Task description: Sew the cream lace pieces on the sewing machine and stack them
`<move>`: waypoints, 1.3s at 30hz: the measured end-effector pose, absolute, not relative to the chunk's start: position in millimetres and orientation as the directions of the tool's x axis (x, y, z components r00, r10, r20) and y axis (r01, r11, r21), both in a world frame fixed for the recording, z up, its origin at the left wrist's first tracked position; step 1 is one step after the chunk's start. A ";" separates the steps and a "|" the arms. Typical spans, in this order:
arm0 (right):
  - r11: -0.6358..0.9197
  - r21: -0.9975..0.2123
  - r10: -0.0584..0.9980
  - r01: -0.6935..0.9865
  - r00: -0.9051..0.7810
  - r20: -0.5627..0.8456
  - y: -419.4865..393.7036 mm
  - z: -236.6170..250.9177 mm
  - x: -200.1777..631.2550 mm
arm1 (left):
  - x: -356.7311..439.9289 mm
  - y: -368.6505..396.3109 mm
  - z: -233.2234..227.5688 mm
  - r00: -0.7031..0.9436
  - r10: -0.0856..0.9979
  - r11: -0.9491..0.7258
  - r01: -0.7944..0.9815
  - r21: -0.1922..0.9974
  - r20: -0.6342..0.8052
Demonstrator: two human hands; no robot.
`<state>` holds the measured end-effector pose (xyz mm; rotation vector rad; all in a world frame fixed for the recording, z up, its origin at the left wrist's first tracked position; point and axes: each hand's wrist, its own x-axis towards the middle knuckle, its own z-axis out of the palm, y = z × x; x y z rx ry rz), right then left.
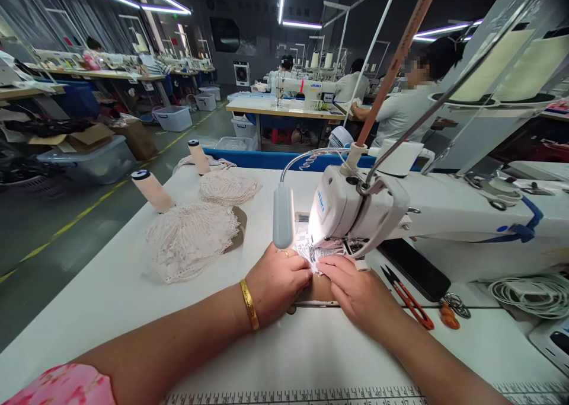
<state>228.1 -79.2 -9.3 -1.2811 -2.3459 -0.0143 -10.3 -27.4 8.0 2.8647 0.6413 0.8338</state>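
Note:
White lace fabric (303, 244) lies under the needle area of a white sewing machine (338, 206), brightly lit. My left hand (276, 283), with a gold bangle and a ring, is closed, its curled fingers pinching the lace at its near left edge. On the right side, my right hand (362, 295) holds the lace down, fingers together and pointing at the presser foot. The fingertips of both hands almost meet in front of the needle. Glare and the machine head hide the needle and part of the lace. A small grey lamp (283, 218) hangs just above my left hand.
Lace piles (189, 239) and thread cones (153, 190) stand on the left of the white table (213, 340). Right of my hands lie red-handled thread snips (409, 301), a black phone (415, 268) and a coiled cable (528, 295). A ruler tape (284, 396) runs along the front edge. People work behind.

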 end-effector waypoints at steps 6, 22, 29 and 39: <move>0.485 -0.152 0.829 0.861 -0.397 0.394 -75.6 -14.4 230.8 | -8.8 -20.3 10.0 0.772 0.452 -0.892 0.406 0.200 0.447; 0.492 -0.188 0.823 0.850 -0.384 0.418 -76.2 -14.2 228.2 | -13.0 -18.6 25.3 0.708 0.648 -0.761 0.620 0.192 0.282; 0.615 -0.226 0.730 0.755 -0.437 0.526 -79.5 -1.6 215.1 | -18.2 -25.5 30.1 0.706 0.651 -0.739 0.673 0.022 0.278; 0.759 -0.240 0.614 0.606 -0.540 0.576 -82.5 2.5 196.6 | -31.5 1.2 34.9 0.770 0.568 -0.819 0.563 0.110 0.290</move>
